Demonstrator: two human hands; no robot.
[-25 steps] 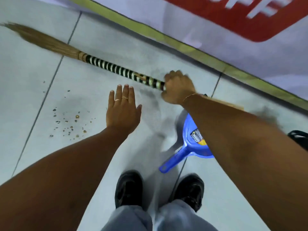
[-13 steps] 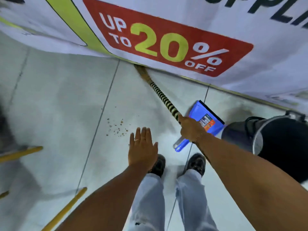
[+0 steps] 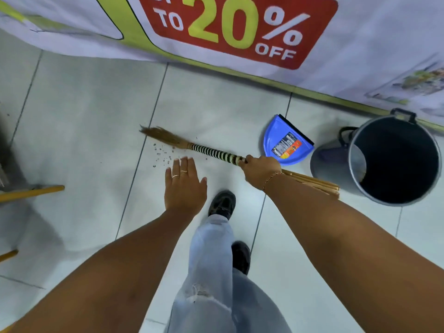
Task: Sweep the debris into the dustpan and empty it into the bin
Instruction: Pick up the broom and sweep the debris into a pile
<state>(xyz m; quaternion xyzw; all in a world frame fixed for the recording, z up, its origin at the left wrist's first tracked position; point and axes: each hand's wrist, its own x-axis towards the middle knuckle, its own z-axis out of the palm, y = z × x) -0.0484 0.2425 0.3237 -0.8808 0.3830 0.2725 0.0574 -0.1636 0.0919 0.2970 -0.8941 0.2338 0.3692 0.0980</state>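
Note:
My right hand grips a straw broom by its black-and-white banded handle. The bristle tip lies on the pale floor tiles to the left, beside a scatter of small brown debris. My left hand hovers flat and open just right of the debris, holding nothing. A blue dustpan with a label lies on the floor behind my right hand. To its right stands a round grey bin, open at the top, dark inside.
A sale banner hangs along the far wall down to the floor. Yellow poles lie at the left edge near a dark blurred object. My legs and black shoes are below the hands.
The view has pulled back and tilted down. The broom has swung from pointing at the banner to lying across the floor, bristles at the debris. The dustpan and bin now show fully.

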